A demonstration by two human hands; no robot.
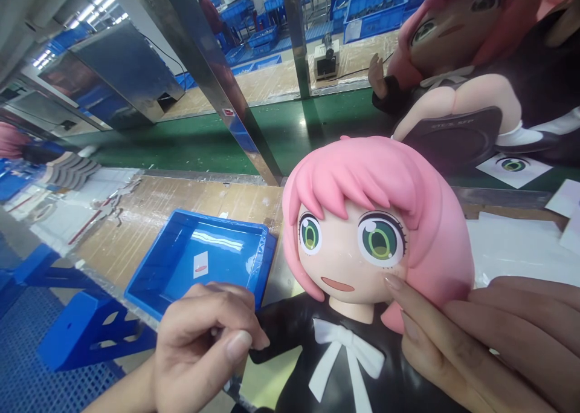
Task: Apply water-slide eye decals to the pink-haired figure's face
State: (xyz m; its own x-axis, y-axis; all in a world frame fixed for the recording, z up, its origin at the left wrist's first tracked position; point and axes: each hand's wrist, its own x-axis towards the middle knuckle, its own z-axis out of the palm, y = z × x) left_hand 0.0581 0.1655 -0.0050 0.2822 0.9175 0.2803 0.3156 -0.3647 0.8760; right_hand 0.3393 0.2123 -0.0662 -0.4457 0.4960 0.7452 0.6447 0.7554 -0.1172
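A large pink-haired doll figure (348, 268) in a black dress with a white bow faces me, with green eye decals and a painted mouth. My right hand (489, 334) comes in from the right, fingers stretched out, one fingertip touching the cheek below the figure's larger-looking eye. At the end of the figure's black sleeve is my left hand (203, 340), closed with thumb and fingers bent toward each other. Whatever it might hold is hidden.
Left of the figure sits a blue plastic bin (181, 268) holding a small decal card (200, 265). Behind runs a green conveyor belt (212, 138) past metal posts, carrying a second, seated pink-haired figure (457, 86) and an eye decal sheet (514, 168). People stand in the background.
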